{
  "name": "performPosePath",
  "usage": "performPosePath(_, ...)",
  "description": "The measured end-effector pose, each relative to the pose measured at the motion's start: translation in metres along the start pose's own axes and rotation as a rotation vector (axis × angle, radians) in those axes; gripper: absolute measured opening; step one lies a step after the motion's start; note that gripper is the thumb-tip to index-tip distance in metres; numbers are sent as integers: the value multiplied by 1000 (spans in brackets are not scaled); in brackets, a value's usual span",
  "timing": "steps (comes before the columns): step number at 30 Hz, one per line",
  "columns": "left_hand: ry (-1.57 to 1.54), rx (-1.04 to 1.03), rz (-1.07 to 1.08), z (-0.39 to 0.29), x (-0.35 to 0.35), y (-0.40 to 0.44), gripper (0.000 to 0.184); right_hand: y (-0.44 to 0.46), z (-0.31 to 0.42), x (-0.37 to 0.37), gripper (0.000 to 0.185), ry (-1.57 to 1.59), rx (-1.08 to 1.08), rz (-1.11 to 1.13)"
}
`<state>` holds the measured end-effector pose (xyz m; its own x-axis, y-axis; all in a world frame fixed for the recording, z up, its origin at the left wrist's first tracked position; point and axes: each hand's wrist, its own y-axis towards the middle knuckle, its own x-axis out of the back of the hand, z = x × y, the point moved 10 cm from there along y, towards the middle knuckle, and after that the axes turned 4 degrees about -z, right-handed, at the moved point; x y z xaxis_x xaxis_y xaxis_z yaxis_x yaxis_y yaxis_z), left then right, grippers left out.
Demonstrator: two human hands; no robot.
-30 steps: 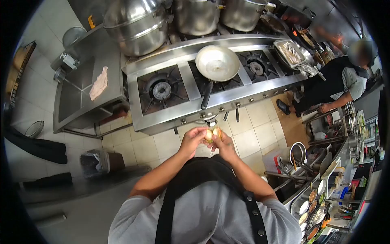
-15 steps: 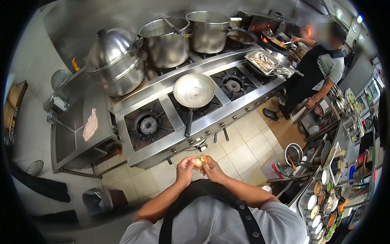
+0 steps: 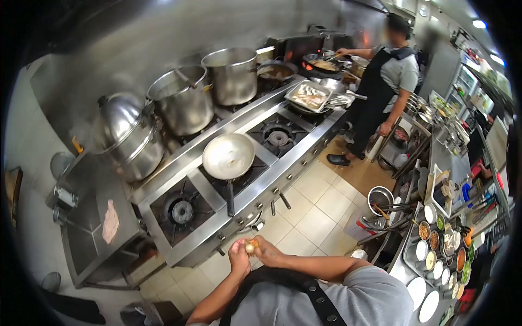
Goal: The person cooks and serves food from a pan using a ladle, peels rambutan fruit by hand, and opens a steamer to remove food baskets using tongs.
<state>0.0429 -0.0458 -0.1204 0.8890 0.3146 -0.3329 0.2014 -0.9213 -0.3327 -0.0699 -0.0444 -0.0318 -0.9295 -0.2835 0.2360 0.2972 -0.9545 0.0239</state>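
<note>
My left hand point(image 3: 239, 257) and my right hand point(image 3: 267, 253) are close together in front of my apron, fingers curled round small yellowish-orange food pieces point(image 3: 250, 248). One pale round piece shows between the fingertips; what exactly the food is cannot be made out. Beyond my hands, a light metal frying pan point(image 3: 228, 156) rests on the middle burner of the steel stove point(image 3: 261, 190), its black handle pointing toward me. The pan holds no visible food.
Large pots point(image 3: 181, 103) and a lidded steamer point(image 3: 125, 136) stand behind the burners. A tray of food point(image 3: 309, 96) is at the stove's far end, beside a co-worker point(image 3: 380, 81). Ingredient bowls point(image 3: 435, 255) line the right counter. A pinkish cloth-like piece point(image 3: 110, 223) lies left.
The view has swung to the right and up, showing more of the right counter and co-worker. My hands stay together around the food. The co-worker's arm now reaches to a wok.
</note>
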Motion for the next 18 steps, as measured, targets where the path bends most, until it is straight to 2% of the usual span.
performPosePath(3,-112,38,0,-16,-8,-6,18,5,-7,-2,30,25,-86,25)
performPosePath(7,-176,18,10,-23,-12,-3,17,5,-9,8,32,-100,-16,-122)
performPosePath(9,-39,-2,67,-36,-21,-10,20,6,-26,17,35,-126,-31,-203)
performPosePath(12,205,-143,144,-44,-24,-12,24,-2,-25,33,34,-104,-272,-180)
performPosePath(15,437,-243,187,-41,-23,-10,30,-3,-41,29,28,-60,-255,-160)
performPosePath(18,611,-288,219,-40,-31,-13,36,-3,-50,26,33,1,-242,-156)
